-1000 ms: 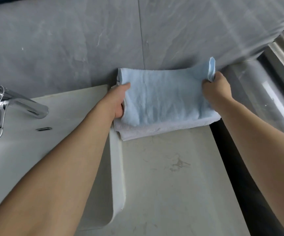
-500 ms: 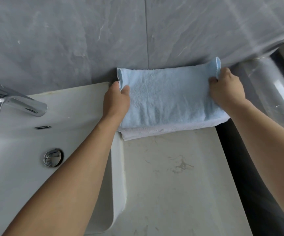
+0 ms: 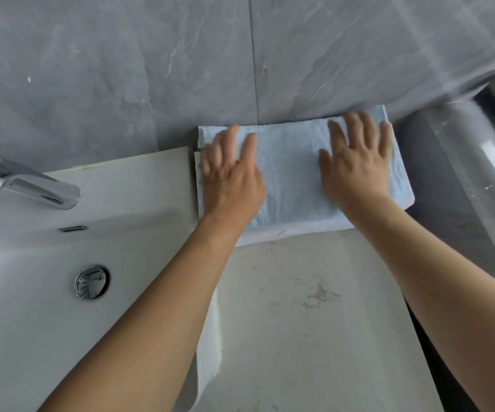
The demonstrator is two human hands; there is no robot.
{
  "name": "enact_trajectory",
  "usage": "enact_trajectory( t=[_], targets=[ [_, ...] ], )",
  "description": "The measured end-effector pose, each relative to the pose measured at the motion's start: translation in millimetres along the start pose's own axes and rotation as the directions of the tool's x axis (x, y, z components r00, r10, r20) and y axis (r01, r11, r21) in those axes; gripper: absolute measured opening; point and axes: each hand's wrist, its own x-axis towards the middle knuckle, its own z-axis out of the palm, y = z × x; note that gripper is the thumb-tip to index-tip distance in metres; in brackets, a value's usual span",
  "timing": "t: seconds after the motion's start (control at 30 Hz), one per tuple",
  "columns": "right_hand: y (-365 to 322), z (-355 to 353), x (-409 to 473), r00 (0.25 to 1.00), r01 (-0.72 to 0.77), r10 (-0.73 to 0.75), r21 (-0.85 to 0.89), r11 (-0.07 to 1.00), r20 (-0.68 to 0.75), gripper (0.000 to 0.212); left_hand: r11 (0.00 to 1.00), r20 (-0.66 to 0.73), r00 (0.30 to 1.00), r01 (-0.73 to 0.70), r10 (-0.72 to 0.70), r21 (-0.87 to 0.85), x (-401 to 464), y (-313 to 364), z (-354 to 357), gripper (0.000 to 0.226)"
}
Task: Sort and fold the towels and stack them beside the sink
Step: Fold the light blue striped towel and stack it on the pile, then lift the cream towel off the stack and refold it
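Note:
A folded light blue towel (image 3: 292,176) lies on top of a folded white towel (image 3: 287,233), whose edge shows along the front. The stack sits on the countertop against the grey wall, just right of the white sink (image 3: 32,292). My left hand (image 3: 231,179) lies flat on the left part of the blue towel with fingers spread. My right hand (image 3: 356,162) presses flat on its right part, fingers straight. Both hands look slightly blurred.
A chrome tap (image 3: 17,185) and a round drain (image 3: 91,282) belong to the sink at left. The pale marble countertop (image 3: 314,322) stretches toward me. A dark gap and a glass panel (image 3: 463,179) bound the counter on the right.
Both hands let go of the blue towel's side edges and now lie flat on top of it. The raised right corner has been laid down.

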Motion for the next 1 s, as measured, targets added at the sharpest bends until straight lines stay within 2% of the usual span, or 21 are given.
enact_trajectory(
  t=[0.07,0.13,0.2,0.33,0.47,0.63,0.7,0.87,1.0],
  targets=[
    [-8,10,-4,0.99,0.003,-0.012,0.063,0.998,0.14,0.057,0.996,0.15,0.985,-0.088,0.089,-0.015,-2,6,9,0.051],
    [-1,17,-7,0.974,-0.028,0.004,0.101,0.994,0.227,0.061,0.997,0.28,0.958,-0.071,0.068,0.002,-2,0,17,0.057],
    [12,20,-6,0.972,-0.037,0.018,0.078,0.996,0.233,0.063,0.998,0.317,0.948,-0.042,0.027,0.042,-1,-10,22,0.06],
    [29,20,0,0.969,-0.1,0.089,0.04,0.994,0.231,0.065,0.996,0.319,0.946,0.026,-0.052,0.085,4,-18,22,0.065],
    [38,19,-3,0.96,-0.168,0.153,0.043,0.985,0.233,0.067,0.991,0.286,0.949,0.123,-0.13,0.044,-2,-24,22,0.075],
    [25,13,-8,0.953,-0.217,0.214,-0.012,0.976,0.212,0.069,0.975,0.306,0.929,0.221,-0.21,-0.001,-5,-27,14,0.073],
    [8,5,-18,0.969,-0.185,0.176,0.04,0.982,0.173,0.068,0.973,0.275,0.937,0.229,-0.213,-0.026,-11,-28,5,0.07],
    [-47,-10,-77,0.993,0.009,-0.038,0.24,0.971,0.116,0.065,0.958,0.154,0.965,0.236,-0.211,-0.163,-55,-34,-20,0.069],
    [-84,-18,-123,0.986,0.086,-0.122,0.276,0.957,0.117,0.066,0.954,0.177,0.963,0.233,-0.201,-0.187,-104,-52,-38,0.066]
  ],
)
